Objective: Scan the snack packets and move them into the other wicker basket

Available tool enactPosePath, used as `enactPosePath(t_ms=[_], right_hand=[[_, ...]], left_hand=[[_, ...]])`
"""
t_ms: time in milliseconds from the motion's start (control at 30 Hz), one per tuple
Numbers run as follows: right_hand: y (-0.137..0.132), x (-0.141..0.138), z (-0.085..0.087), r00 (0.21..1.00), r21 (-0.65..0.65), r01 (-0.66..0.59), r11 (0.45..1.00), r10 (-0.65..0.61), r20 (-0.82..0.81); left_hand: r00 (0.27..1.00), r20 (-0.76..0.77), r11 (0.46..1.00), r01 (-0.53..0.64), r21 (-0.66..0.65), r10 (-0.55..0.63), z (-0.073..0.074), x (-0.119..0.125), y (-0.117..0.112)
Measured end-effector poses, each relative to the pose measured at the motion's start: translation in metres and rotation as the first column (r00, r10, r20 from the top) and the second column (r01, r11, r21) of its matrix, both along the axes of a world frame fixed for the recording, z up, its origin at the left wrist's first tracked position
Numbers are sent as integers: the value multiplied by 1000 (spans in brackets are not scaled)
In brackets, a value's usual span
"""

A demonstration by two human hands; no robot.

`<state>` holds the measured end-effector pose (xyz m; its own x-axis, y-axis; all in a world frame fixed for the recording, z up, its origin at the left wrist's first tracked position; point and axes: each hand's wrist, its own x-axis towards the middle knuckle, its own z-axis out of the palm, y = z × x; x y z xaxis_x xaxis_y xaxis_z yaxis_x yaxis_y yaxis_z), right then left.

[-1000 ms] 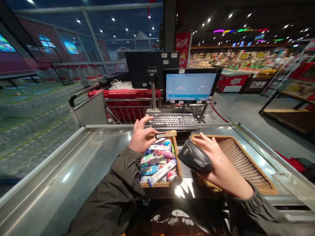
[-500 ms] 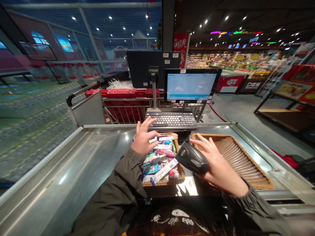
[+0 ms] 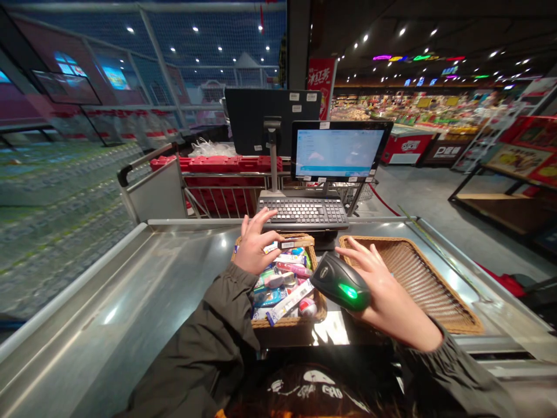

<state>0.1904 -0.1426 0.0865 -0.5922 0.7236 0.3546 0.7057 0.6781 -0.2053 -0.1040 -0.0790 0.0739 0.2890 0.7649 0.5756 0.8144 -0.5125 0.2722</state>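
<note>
Long stainless-steel checkout surface (image 3: 130, 278), polished, with raised side edges. Beyond it, a silver wire shopping cart (image 3: 221, 200) holding a red plastic crate (image 3: 217, 194). Two woven brown wicker baskets sit side by side on the surface, just apart. Right-hand wicker basket (image 3: 420, 284): shallow and rectangular, set at an angle. Left-hand wicker basket (image 3: 300, 239): packed with small boxed and tubed toiletries. Flat black-framed checkout monitor (image 3: 337, 152), lit with a pale blue screen, stands behind the baskets, with a black customer display (image 3: 256, 119) back to back beside it. Black keyboard (image 3: 302, 212) lies just behind the left-hand wicker basket.

Person's left hand (image 3: 256, 247), olive-sleeved: grip spread, fingers curved and raised above the basket's far rim, close to the keyboard; contact with the packets below cannot be told. Person's right hand (image 3: 387, 296), olive-sleeved: grip closed around a black handheld barcode scanner (image 3: 340, 283), fingers extending over the right-hand wicker basket. The scanner, showing a glowing green light, is held over the gap between the baskets, its nose close to the toiletries.

Contents, visible items: long white-and-blue box (image 3: 290, 302), pink tube (image 3: 293, 270), small red-and-white round item (image 3: 307, 307).
</note>
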Motion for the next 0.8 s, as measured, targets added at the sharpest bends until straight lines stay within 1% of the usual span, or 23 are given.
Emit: enactPosePath(t_ms=[133, 233, 400, 500, 600, 700, 800], right_hand=[[1, 4, -3, 1000, 5, 18, 1000, -18, -16], [3, 9, -6, 999, 17, 45, 999, -44, -25], [5, 13, -10, 998, 16, 60, 998, -59, -28], [7, 11, -12, 997, -4, 66, 998, -66, -45], [10, 8, -15, 998, -31, 55, 998, -56, -40], [11, 7, -16, 998, -42, 43, 998, -44, -36], [10, 8, -15, 997, -41, 54, 998, -56, -46]], left_hand=[[1000, -24, 999, -21, -25, 20, -4, -3, 1], [998, -44, 997, -42, -58, 40, -13, -8, 2], [993, -32, 981, -114, -155, 111, -38, -18, 4], [979, 2, 963, -202, -177, 206, -56, -20, 11], [958, 14, 942, -278, -188, 286, -74, -16, 24], [951, -46, 917, -308, -254, 307, -89, -11, 37], [945, -122, 882, -328, -337, 305, -96, -7, 44]])
